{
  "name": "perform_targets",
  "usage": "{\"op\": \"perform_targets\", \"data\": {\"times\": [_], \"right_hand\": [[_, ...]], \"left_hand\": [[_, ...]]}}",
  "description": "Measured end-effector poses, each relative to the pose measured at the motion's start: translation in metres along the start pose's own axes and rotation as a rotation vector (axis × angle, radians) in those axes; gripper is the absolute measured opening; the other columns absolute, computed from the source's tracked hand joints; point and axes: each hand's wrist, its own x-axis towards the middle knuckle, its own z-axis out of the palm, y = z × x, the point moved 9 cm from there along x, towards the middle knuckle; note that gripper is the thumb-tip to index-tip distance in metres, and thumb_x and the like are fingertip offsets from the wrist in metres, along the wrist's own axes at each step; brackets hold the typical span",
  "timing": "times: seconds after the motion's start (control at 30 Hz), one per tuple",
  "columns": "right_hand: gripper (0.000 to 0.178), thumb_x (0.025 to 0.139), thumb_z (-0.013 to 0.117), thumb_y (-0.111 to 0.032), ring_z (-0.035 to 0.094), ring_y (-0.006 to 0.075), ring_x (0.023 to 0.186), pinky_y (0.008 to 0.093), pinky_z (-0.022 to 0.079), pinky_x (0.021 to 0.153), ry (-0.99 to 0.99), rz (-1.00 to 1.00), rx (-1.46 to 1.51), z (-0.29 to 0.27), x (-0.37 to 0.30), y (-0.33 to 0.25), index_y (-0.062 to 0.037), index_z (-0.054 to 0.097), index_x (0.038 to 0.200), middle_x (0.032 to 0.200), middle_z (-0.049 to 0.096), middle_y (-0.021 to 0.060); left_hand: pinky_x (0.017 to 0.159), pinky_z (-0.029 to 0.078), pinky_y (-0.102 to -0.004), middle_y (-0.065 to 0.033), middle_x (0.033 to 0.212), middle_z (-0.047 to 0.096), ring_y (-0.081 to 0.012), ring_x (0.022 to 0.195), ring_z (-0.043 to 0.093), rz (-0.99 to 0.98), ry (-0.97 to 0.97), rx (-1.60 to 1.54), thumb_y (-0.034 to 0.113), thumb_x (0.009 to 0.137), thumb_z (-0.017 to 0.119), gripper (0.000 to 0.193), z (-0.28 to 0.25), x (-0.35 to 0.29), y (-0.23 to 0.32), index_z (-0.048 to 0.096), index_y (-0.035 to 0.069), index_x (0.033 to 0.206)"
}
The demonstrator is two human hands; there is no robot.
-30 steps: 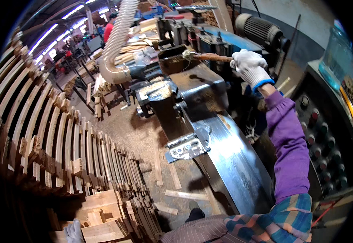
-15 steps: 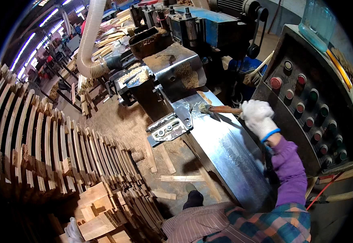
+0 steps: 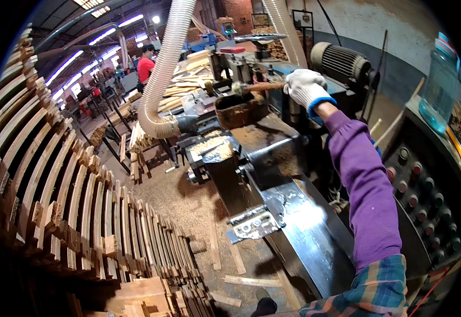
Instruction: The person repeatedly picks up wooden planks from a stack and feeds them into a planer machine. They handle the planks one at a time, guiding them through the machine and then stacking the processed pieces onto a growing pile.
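Note:
My right hand (image 3: pixel 305 90), in a white knit glove with a blue cuff, is closed around a brush (image 3: pixel 265 86) with a brown wooden handle. Its pale bristle end points left, above a rusty open-topped metal box (image 3: pixel 241 108) on the woodworking machine. Whether the bristles touch the box I cannot tell. My right arm reaches far forward over the shiny steel bed (image 3: pixel 315 232), which has wet-looking smears. At the bed's left edge sits a bolted metal guide (image 3: pixel 254 223). My left hand is out of view.
Stacked wooden strips (image 3: pixel 77 201) fill the left side. A ribbed dust hose (image 3: pixel 164 68) comes down to the machine. To the right stands a button panel (image 3: pixel 421 206) with a blue water bottle (image 3: pixel 439 84) on top. Loose slats (image 3: pixel 251 281) lie on the floor. One person (image 3: pixel 145 66) in red is far off.
My right hand has moved the brush forward from the steel bed to above the rusty box. My left hand, at the lower left before, has left the view. The head view has tilted up.

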Motion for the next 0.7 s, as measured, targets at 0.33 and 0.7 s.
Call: {"op": "perform_targets", "data": {"times": [0.33, 0.7], "right_hand": [[0.031, 0.087, 0.055, -0.024, 0.062, 0.0364, 0.099, 0.0509, 0.052, 0.072, -0.353, 0.09, -0.16, 0.103, 0.071, -0.082, -0.0106, 0.066, 0.113, 0.109, 0.063, 0.0197], [0.059, 0.083, 0.076, -0.031, 0.068, 0.0279, 0.089, 0.0359, 0.054, 0.077, -0.358, -0.272, 1.585, -0.155, -0.148, -0.297, -0.0101, 0.057, 0.134, 0.097, 0.069, 0.0139]], "left_hand": [[0.104, 0.041, -0.0439, -0.0159, 0.139, 0.052, -0.0357, 0.119, 0.052, -0.097, -0.012, -0.044, 0.02, 0.076, 0.071, 0.075, -0.011, 0.004, -0.006, 0.044, 0.007, 0.145], [0.106, 0.039, -0.0442, -0.0152, 0.145, 0.05, -0.0345, 0.119, 0.055, -0.008, 0.334, 0.147, 0.029, 0.08, 0.07, 0.072, -0.146, 0.03, 0.03, 0.047, 0.003, 0.143]]}}
